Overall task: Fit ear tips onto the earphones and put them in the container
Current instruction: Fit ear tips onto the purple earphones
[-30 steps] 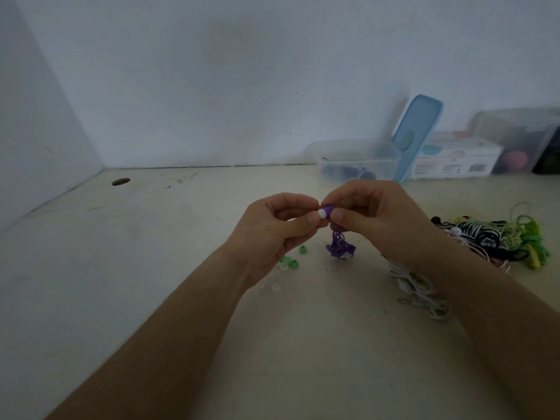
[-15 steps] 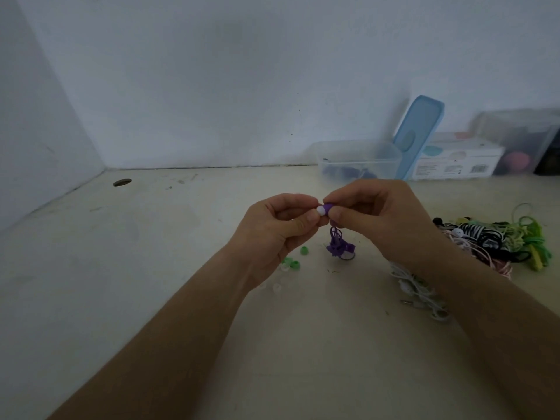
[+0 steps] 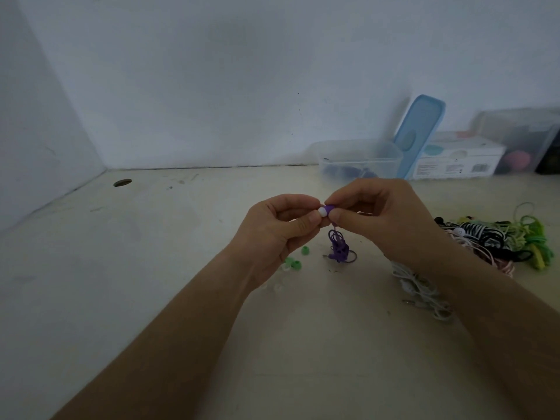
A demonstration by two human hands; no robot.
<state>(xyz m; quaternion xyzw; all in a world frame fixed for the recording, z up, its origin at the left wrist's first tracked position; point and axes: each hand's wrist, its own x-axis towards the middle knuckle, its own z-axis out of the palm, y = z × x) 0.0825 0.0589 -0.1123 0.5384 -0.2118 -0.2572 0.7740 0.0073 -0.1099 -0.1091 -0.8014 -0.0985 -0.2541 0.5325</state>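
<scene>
While my two hands meet above the worktop (image 3: 181, 253), the item under work is one purple earphone (image 3: 330, 207), its bud pinched between thumb and forefinger of my right hand (image 3: 381, 219), its cord (image 3: 338, 248) hanging below in a tangled bundle. One white ear tip (image 3: 322, 211), pinched in the curled fingers of my left hand (image 3: 285, 228), sits against the bud's nozzle; whether it is fully seated I cannot tell. To fit it well, I judge: hold the bud steady, push the tip straight along the nozzle with a slight twist, and check that its rim sits even all round. Spare green ear tips (image 3: 295, 263): loose on the worktop under my left hand. Further earphones (image 3: 497, 237): heaped at the right, with a white set (image 3: 421, 289) nearer. Clear container (image 3: 360, 159): at the back by the wall, open, its blue lid (image 3: 419, 134) leaning beside it, well apart from my hands.
</scene>
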